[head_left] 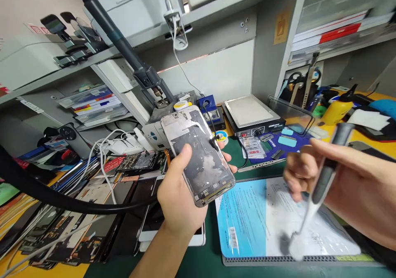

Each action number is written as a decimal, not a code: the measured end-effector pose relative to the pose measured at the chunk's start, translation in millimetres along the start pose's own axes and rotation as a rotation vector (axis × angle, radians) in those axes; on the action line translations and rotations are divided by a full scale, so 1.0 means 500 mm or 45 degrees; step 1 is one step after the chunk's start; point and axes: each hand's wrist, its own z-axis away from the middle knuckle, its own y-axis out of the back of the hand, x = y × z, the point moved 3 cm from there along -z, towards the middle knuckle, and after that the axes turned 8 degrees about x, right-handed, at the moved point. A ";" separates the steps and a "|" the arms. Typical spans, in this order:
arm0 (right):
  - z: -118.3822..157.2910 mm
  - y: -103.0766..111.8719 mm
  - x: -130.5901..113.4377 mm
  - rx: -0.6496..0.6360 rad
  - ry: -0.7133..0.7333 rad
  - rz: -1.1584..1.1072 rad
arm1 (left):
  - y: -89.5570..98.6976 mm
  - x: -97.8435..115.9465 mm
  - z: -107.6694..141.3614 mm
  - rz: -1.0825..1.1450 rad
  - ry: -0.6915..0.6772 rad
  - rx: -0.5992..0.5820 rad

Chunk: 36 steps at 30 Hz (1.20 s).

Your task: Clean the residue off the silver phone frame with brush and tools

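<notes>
A phone part (198,154), with a dark, smudged back and a silvery upper section, is tilted upright at the middle. My left hand (182,187) grips it, thumb across its face and fingertips round its right edge. To the right, my right hand (328,175) is closed round a grey and white handled tool (323,181). The tool points down and left, and its pale, rounded tip (297,245) is blurred by motion. Below that tip lies a blue and white printed packet (247,224). Tool and phone part are apart.
A flat heating plate (252,111) stands behind, beside a soldering stand (210,109). Opened phones and boards (89,216) crowd the left. A black flexible arm (77,201) crosses there. A yellow bottle (338,107) stands at the right; shelves line the back.
</notes>
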 end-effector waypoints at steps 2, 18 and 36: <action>0.008 -0.025 -0.013 -0.099 -0.150 -0.129 | -0.005 -0.001 -0.001 0.003 0.012 -0.013; 0.043 -0.137 -0.082 -0.221 0.629 1.029 | -0.097 -0.001 0.014 0.080 -0.115 -0.058; 0.002 -0.098 -0.008 -0.295 0.300 0.961 | -0.062 -0.047 0.004 0.040 -0.025 0.025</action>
